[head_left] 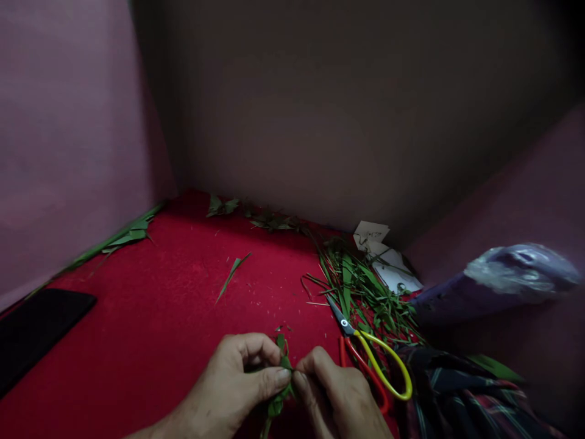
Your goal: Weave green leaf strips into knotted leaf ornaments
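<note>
Low in the middle of the view, my left hand (244, 378) pinches a small piece made of green leaf strips (275, 405) between thumb and forefinger. My right hand (336, 387) meets it from the right, its thumb and forefinger pressed together at the edge of the same green leaf piece. Part of the piece sticks up above the fingertips, and part hangs below them. Just right of my right hand lies a pair of scissors (345, 326) with one yellow and one red handle loop, blades pointing up and left.
A heap of cut leaves and stems (361, 280) lies beyond the scissors, beside white papers (393, 268). A purple plastic-wrapped roll (498, 280) stands at right above checked cloth (475, 390). A black flat object (46, 323) is at left; a loose leaf strip (233, 274) lies on the red surface (173, 292).
</note>
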`<act>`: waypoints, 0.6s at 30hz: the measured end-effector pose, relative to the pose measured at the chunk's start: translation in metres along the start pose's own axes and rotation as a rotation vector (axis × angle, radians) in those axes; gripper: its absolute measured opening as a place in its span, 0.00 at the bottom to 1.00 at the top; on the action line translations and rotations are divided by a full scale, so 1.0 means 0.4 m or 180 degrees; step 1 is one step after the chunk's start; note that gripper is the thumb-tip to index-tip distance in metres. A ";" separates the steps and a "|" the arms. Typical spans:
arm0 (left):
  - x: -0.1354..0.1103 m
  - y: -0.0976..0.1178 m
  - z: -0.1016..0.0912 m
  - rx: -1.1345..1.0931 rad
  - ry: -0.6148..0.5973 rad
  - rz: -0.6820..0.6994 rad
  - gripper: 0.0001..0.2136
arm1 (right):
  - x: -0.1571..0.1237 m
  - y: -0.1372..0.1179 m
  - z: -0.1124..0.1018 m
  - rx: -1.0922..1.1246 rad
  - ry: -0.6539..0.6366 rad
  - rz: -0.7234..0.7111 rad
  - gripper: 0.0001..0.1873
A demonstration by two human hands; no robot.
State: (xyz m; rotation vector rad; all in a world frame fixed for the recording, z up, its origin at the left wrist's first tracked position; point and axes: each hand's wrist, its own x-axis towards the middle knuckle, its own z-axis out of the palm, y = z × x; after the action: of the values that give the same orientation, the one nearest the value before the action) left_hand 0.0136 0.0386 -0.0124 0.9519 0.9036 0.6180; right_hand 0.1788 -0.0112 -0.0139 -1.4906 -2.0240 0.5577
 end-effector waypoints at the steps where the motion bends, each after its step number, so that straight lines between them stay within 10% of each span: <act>1: 0.000 0.000 0.001 -0.0012 0.0034 -0.0001 0.12 | 0.000 0.002 0.001 -0.0042 -0.0007 -0.0014 0.10; 18: -0.009 0.028 0.018 0.0601 0.0443 0.0574 0.04 | -0.001 0.001 0.007 -0.0954 0.0373 -0.0621 0.13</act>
State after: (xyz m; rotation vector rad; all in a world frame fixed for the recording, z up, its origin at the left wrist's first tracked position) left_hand 0.0172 0.0382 0.0009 1.1800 1.0201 0.7695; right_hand 0.1773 -0.0114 -0.0162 -1.4292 -2.1986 0.0877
